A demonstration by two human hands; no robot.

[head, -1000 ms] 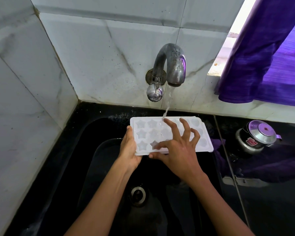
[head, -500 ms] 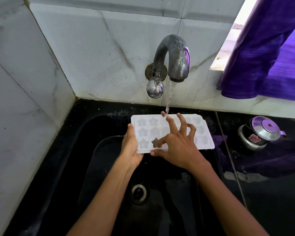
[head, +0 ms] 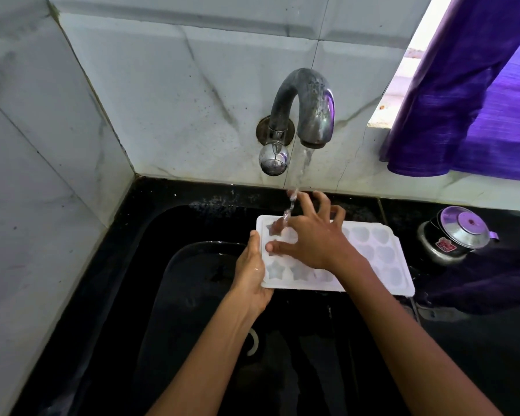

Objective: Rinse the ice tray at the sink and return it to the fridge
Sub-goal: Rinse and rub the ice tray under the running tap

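Observation:
A white ice tray (head: 382, 259) with star and round moulds is held level over the black sink (head: 168, 265), under the running tap (head: 309, 106). My left hand (head: 251, 274) grips the tray's left edge, thumb on top. My right hand (head: 309, 235) lies on the tray's left half with spread fingers, fingertips pressing into the moulds. The thin stream of water (head: 300, 169) falls on my right hand's index finger and the tray's back left corner. The fridge is not in view.
A small steel pot with a lid (head: 457, 232) stands on the black counter right of the sink. A purple curtain (head: 475, 94) hangs at the upper right beside a bright window. Grey marble tiles (head: 174, 91) cover the walls behind and left. The sink drain (head: 252, 340) lies below my forearms.
My right hand slid left across the tray toward its back left corner, into the stream. The tray shifted slightly toward me and to the right. The left hand's grip is unchanged.

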